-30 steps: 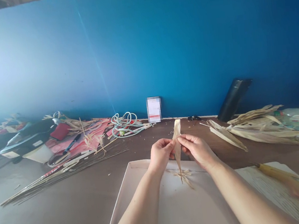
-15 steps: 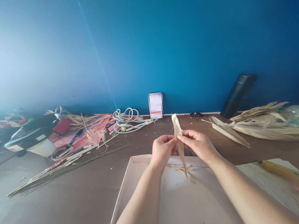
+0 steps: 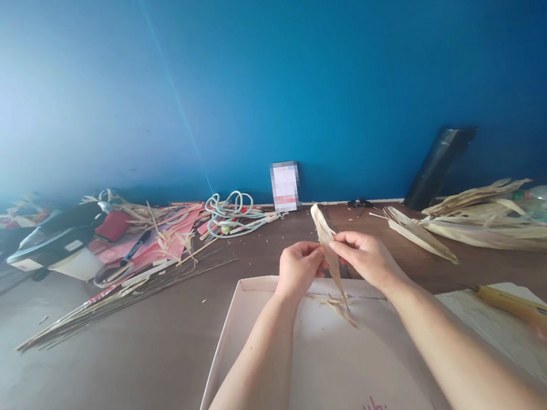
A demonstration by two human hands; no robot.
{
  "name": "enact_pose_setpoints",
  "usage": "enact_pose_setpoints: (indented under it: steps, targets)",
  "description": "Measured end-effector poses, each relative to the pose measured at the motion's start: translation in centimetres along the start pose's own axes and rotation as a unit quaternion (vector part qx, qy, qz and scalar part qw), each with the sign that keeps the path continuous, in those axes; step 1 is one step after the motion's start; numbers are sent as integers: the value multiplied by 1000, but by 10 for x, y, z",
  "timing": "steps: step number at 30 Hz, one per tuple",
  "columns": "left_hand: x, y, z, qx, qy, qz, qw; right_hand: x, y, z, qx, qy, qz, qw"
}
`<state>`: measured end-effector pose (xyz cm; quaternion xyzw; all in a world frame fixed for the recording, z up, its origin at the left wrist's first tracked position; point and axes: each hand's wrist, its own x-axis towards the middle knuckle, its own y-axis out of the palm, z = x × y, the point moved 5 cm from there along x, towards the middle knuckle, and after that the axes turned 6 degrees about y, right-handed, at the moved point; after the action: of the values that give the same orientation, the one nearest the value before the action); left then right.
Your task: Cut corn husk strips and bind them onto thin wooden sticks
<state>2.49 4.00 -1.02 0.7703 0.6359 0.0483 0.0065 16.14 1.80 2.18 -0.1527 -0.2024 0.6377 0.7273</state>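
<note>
Between my two hands a pale strip of dried corn husk [image 3: 325, 232] stands upright, its top end folded over and its narrow tail hanging down. My left hand [image 3: 302, 267] pinches its left edge with thumb and fingers. My right hand [image 3: 364, 257] pinches the right edge at about the same height. Both hands are over the far end of a shallow white box lid [image 3: 335, 365], which has reddish handwriting on it. Some husk scraps [image 3: 337, 305] lie in the lid below the strip.
More dried husks [image 3: 487, 220] lie at the right, beside a black cylinder [image 3: 440, 166] leaning on the blue wall. A yellow glue gun [image 3: 535, 318] rests on paper at right. Coiled pale cable [image 3: 234, 213], thin sticks [image 3: 129, 294] and pink paper [image 3: 176, 234] clutter the left.
The husk strip has tilted, its top leaning left and its tail swinging right. My right hand has shifted slightly right. The view has tipped slightly downward.
</note>
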Motion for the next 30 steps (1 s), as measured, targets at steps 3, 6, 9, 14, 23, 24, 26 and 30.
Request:
enact_pose_setpoints:
  steps: [3,6,9,14,23,24,26,30]
  targets:
    - [1,-2,0,-7,-3,-11,1000,1,-1,-2,-6,8,-3,1000]
    - [1,-2,-1,-12,-1,-17,1000,2,0,-3,3,13,1,1000]
    - [0,-3,-2,-11,5,-24,1000,2,-1,-3,4,23,-7,1000]
    - [-1,-3,-3,0,16,-18,1000,1,-1,0,-14,21,-12,1000]
    - [-1,-4,2,46,31,-14,998,-2,-1,3,-37,7,-18,999]
    - [-1,-5,2,52,35,-19,998,-2,0,3,-42,4,-21,999]
    - [-1,-5,1,61,40,-25,997,-3,0,2,-51,-4,-28,998]
    - [-1,-5,-2,75,53,-34,995,-3,3,2,-72,-23,-36,996]
